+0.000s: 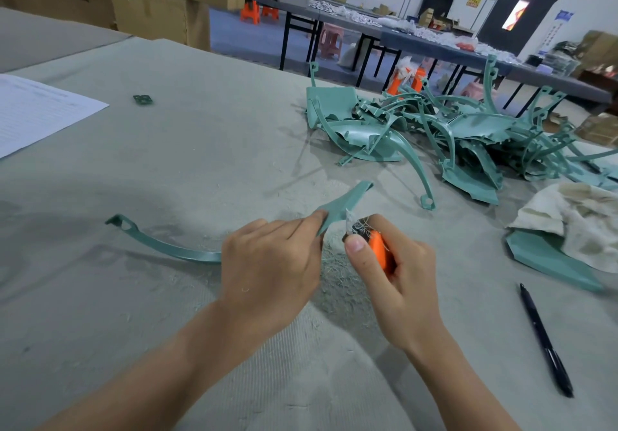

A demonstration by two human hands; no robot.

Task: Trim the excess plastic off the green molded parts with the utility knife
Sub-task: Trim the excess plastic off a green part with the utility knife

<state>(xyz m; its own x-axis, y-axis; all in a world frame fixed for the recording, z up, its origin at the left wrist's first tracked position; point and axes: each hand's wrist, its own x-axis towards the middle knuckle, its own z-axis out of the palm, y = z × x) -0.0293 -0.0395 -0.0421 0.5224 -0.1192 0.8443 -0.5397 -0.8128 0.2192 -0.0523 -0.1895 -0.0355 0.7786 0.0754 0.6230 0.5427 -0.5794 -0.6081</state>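
pinching the curved green part (174,250) with the left hand (271,257), long axis running near left to far right, gripping the orange knife (378,254) in the right hand (399,275) just right of it, tip against its edge, pile of parts (434,129) far right.

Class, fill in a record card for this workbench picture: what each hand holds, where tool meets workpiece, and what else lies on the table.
Left hand: grips the curved green part near its wide end
Right hand: grips the orange utility knife, thumb on its body
Contact: knife tip at the part's edge, beside the left fingers
Waiting stock: pile of green parts, far right
Also on table: black pen, white cloth, paper sheet, plastic shavings
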